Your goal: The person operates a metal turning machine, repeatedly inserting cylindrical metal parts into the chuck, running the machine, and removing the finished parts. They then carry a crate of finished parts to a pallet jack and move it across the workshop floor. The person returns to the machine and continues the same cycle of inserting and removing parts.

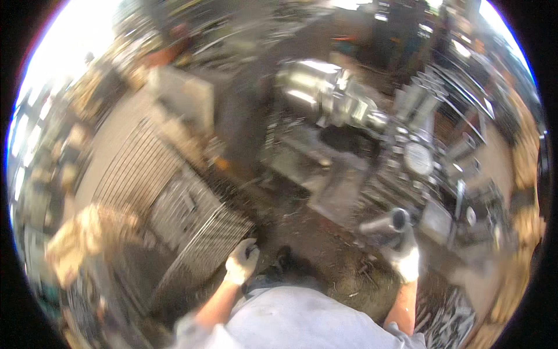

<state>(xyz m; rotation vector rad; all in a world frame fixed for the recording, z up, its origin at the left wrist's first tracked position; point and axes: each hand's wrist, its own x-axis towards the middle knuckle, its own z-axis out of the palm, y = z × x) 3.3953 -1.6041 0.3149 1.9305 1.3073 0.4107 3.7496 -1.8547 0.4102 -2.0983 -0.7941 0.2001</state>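
Note:
Both of my hands wear pale work gloves. My right hand (405,256) grips a short hollow metal tube (381,225) from its near side, with the round open end turned to the right. The tube is held beside the lathe's carriage (415,160). My left hand (241,262) is curled closed near my body, close to the corner of a slatted metal rack (215,238). A dark spot shows between its thumb and fingers; blur hides whether that is an object or a gap. Ahead is the lathe's shiny chuck (308,87).
A ribbed platform (136,160) stretches away on the left, with a grey metal box (185,96) at its far end. Crumpled brown material (93,235) lies at the left. Metal shavings (447,320) are heaped at lower right. The whole view is smeared by motion.

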